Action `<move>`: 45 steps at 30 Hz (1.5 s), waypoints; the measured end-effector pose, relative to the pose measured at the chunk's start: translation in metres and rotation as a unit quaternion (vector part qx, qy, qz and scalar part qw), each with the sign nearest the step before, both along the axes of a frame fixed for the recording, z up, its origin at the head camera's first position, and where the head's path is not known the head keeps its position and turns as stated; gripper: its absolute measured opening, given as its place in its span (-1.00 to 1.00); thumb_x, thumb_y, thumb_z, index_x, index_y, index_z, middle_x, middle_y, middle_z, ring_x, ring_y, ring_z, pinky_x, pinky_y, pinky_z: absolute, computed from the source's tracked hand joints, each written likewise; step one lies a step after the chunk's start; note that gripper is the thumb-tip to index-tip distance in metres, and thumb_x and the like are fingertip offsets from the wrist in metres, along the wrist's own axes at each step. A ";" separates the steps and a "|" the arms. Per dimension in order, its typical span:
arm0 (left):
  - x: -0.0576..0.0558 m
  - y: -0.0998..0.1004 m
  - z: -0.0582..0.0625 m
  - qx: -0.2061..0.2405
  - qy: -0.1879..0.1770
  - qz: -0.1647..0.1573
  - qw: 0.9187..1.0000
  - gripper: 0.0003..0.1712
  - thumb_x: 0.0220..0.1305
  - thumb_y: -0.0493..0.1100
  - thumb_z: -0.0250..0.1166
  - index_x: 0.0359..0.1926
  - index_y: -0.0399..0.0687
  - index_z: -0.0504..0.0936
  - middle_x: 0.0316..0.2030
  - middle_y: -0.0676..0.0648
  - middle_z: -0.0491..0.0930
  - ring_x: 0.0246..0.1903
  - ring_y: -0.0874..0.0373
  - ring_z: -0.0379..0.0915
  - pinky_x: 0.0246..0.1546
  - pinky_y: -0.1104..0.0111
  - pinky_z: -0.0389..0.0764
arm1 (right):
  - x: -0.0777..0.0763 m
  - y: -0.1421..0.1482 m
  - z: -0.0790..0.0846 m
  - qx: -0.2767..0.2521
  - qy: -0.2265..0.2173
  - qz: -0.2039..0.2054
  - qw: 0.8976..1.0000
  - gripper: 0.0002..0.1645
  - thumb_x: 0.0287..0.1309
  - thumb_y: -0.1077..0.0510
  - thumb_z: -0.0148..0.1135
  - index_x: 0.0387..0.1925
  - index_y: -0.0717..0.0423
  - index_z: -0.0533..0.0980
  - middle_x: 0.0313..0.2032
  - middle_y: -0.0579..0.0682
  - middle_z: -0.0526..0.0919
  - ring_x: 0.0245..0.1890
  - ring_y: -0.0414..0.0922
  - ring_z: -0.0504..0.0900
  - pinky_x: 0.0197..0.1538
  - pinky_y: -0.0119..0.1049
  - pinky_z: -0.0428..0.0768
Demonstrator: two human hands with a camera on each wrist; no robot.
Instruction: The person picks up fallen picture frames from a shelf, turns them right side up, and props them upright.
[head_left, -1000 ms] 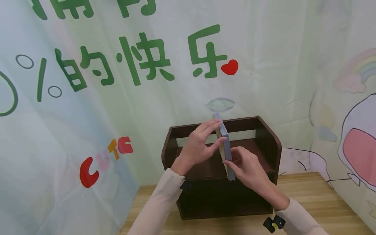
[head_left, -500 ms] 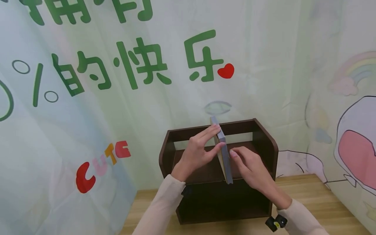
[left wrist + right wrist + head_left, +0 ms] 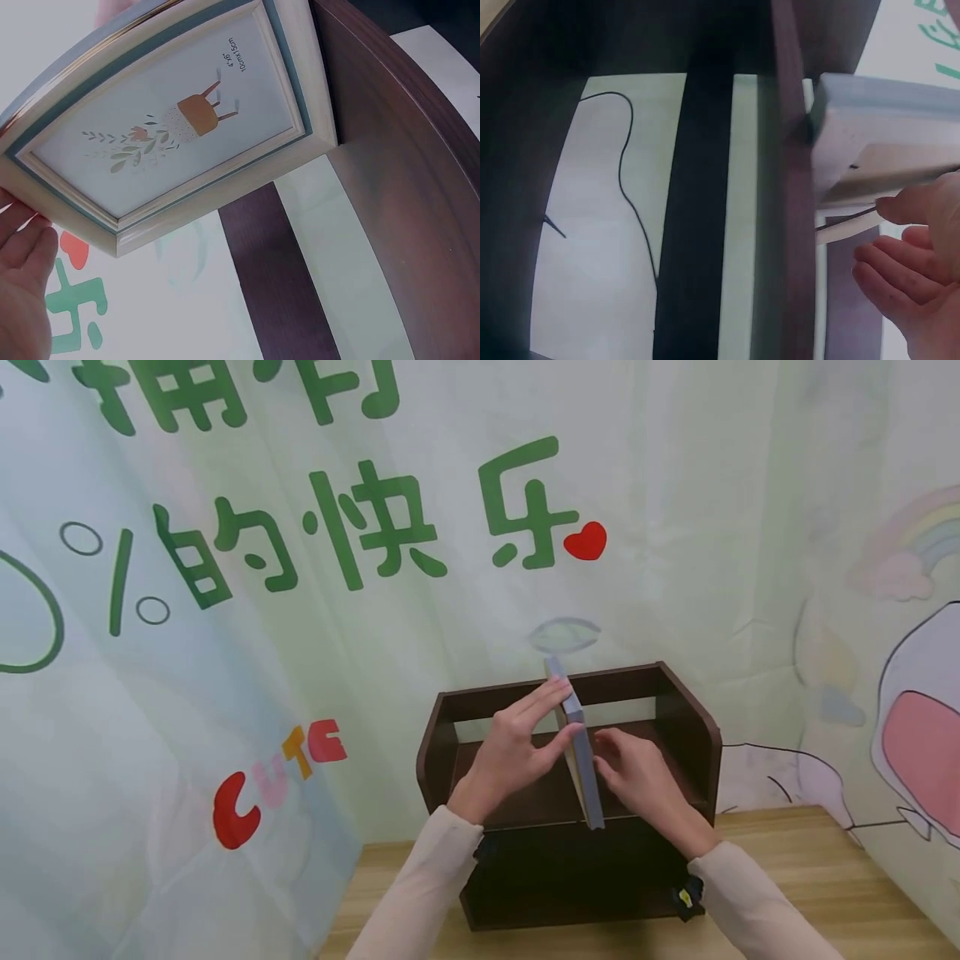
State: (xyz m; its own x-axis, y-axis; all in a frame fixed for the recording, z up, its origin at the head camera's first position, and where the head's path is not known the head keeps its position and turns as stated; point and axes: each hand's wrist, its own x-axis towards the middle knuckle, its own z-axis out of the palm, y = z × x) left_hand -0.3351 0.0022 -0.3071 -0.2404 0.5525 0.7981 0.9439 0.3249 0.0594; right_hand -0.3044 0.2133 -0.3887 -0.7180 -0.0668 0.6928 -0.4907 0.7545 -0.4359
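The left hand grasped a picture frame, thumb and fingers along its edges. The right hand, its fingers bent, was at the back of the frame, with the thumb at a thin flap; I couldn't tell whether it pinched that flap. The frame stood on edge above the upper shelf of a dark brown shelf unit, nearly end-on to the head camera, its near end by the shelf's front lip. Its face, bordered in cream and teal, showed a plant in a legged pot.

A side panel rose on either side of the hands, and a rail crossed the back behind the frame. A black device at the right cuff blocked part of the unit's lower right corner. The unit sat on a wood-grain table, close to a printed cloth with green characters and a red heart.
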 end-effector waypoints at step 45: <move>-0.006 0.087 0.014 -0.113 0.020 -0.031 0.993 -0.43 0.46 -0.03 0.36 0.37 -0.21 0.57 0.37 -0.16 0.60 0.45 0.03 0.46 0.37 0.35 0.55 | 0.016 0.042 -0.012 0.040 0.017 -0.125 0.991 -0.88 0.23 0.35 0.42 -0.21 0.35 0.70 -0.38 0.21 0.80 -0.43 0.10 0.77 -0.32 0.05 0.73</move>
